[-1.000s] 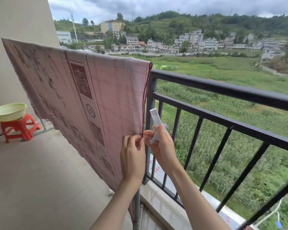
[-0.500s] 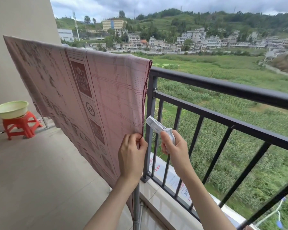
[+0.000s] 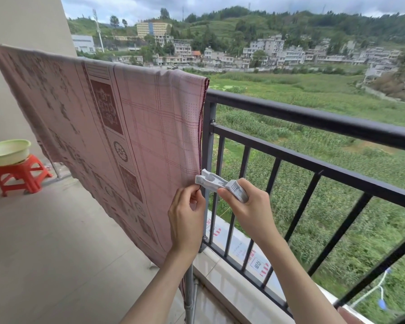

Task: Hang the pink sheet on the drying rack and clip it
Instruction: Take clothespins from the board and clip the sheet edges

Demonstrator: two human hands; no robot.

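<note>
The pink patterned sheet (image 3: 117, 127) hangs over the top bar of the drying rack, whose grey upright post (image 3: 189, 298) shows below the cloth beside the railing. My left hand (image 3: 186, 220) pinches the sheet's right side edge about halfway down. My right hand (image 3: 250, 206) grips a white plastic clip (image 3: 216, 183) lying sideways, its jaws pointing left and touching the sheet's edge just above my left fingers. I cannot tell whether the jaws bite the cloth.
A black metal balcony railing (image 3: 313, 118) runs right behind the sheet, with fields and buildings beyond. At far left an orange plastic stool (image 3: 21, 174) carries a pale green basin (image 3: 7, 152). Tiled balcony floor (image 3: 56, 242) stretches to the left.
My right hand has turned the clip from upright to sideways and brought it left to the sheet's edge. My left hand keeps pinching the same edge.
</note>
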